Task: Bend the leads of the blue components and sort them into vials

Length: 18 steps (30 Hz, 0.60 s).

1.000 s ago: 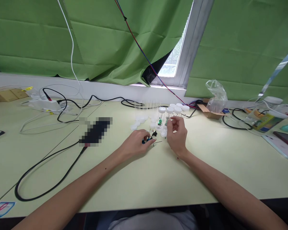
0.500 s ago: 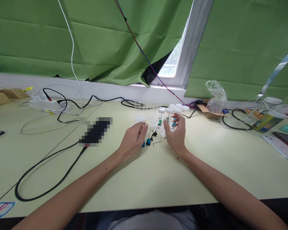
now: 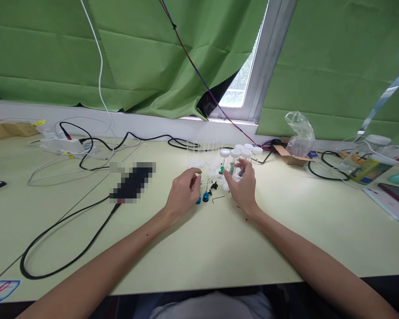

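Observation:
My left hand (image 3: 184, 191) hovers at the left of a group of small parts, its fingers loosely curled, with nothing visible in them. Close to its thumb are a blue cylindrical part with a thin rod (image 3: 205, 196) and another blue part (image 3: 198, 200), partly hidden. Small black pieces (image 3: 214, 186) and an L-shaped hex key (image 3: 218, 198) lie between my hands. My right hand (image 3: 244, 188) is open, thumb and fingers apart, just in front of clear tubes with white caps (image 3: 235, 153). A green part (image 3: 222, 169) shows inside one tube. My fingers partly cover others.
Clear open tubes (image 3: 195, 155) stand behind my left hand. To the left are a pixelated dark object (image 3: 133, 182) with a black cable and a white power strip (image 3: 61, 144). A cardboard box (image 3: 292, 156) with a plastic bag and a phone (image 3: 387, 206) are at right.
My left thumb has drawn back from its fingertips, leaving a gap. The right thumb has shifted slightly left and down. The parts and tubes stay in place.

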Motion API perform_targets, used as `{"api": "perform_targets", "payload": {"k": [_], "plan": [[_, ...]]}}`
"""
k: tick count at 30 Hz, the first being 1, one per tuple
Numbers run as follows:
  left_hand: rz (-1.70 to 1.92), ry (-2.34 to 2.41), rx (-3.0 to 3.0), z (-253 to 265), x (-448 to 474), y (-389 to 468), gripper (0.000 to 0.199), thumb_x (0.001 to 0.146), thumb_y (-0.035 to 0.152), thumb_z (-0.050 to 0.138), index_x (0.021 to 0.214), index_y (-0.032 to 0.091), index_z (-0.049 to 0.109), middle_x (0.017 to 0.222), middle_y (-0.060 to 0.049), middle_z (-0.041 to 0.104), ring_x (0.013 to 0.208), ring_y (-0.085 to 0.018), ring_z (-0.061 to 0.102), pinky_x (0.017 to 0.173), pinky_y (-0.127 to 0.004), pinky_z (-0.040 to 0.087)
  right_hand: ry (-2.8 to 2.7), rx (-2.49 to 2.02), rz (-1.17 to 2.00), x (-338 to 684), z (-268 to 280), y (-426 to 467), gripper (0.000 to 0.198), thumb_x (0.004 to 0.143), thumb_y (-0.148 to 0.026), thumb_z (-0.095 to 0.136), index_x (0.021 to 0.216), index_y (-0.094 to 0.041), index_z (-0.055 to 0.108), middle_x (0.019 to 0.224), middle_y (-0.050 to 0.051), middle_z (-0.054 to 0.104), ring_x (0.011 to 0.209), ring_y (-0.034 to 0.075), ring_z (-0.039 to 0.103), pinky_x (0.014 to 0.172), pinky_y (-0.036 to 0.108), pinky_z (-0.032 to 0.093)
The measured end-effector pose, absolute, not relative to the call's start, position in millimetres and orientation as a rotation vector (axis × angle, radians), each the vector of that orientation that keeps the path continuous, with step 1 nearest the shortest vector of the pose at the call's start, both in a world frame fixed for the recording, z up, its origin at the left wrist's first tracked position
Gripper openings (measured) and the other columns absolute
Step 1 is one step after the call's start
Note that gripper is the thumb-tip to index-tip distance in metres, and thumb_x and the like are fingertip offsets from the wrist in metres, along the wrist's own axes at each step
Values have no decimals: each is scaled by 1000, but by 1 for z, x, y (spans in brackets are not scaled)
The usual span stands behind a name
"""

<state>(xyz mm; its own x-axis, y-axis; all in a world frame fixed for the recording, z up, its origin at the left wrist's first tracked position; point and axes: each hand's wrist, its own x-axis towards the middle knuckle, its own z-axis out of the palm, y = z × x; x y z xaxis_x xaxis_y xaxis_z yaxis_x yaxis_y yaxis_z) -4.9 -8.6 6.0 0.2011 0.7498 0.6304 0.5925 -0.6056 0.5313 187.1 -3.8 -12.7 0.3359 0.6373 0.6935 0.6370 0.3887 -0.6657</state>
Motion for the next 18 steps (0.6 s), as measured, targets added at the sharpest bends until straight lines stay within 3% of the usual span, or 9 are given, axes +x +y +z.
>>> {"api": "perform_targets", "payload": {"k": [7, 18], "plan": [[1388, 1285, 2323, 5, -5, -9, 19, 94, 24, 46, 104, 19, 61, 80, -3, 64, 64, -14, 53, 62, -26, 40, -1338, -1287, 22, 187, -13, -4, 29, 84, -34, 63, 107, -21, 51, 98, 6, 60, 90, 22, 52, 79, 37, 44], [1562, 1180, 2444, 5, -6, -7, 25, 95, 11, 42, 106, 18, 63, 87, -5, 65, 74, -14, 59, 69, -26, 45, -1323, -1159, -5, 180, -8, -12, 26, 88, -35, 63, 107, -21, 52, 97, 4, 61, 72, 15, 47, 70, 32, 44]]}}
